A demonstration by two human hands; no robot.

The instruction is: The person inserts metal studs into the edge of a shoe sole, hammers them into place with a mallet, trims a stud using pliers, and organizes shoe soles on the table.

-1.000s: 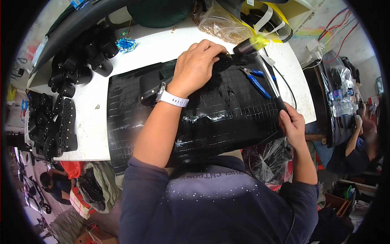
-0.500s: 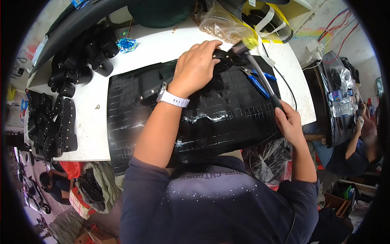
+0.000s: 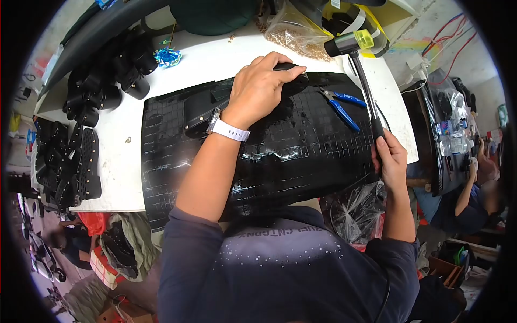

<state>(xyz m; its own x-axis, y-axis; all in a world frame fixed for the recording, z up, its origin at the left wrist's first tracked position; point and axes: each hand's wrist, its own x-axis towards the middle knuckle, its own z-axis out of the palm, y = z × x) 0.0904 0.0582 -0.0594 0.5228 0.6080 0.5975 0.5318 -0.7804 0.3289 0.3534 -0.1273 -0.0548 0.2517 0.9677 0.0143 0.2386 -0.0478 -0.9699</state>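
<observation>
My left hand (image 3: pixel 257 86), with a white-strapped watch at the wrist, grips a black strap piece (image 3: pixel 298 81) near the back of a shiny black mat (image 3: pixel 280 156). Fingers and thumb close over the piece and hide part of it. My right hand (image 3: pixel 391 161) is wrapped round the dark handle of a hammer (image 3: pixel 369 89), whose black and yellow-green head is raised to the right of the strap piece. Blue-handled cutters (image 3: pixel 344 110) lie on the mat between the strap piece and the hammer handle.
Black studded pieces (image 3: pixel 67 164) and rounded black parts (image 3: pixel 110 89) crowd the left of the white table (image 3: pixel 121 161). At the back stand a plastic bag of small gold parts (image 3: pixel 296 35) and a blue ornament (image 3: pixel 168 57). A co-worker (image 3: pixel 466 199) is at the far right.
The hammer head came down toward the strap piece, then rose up and to the right. My left thumb now stretches across the piece. My right hand shifted slightly right.
</observation>
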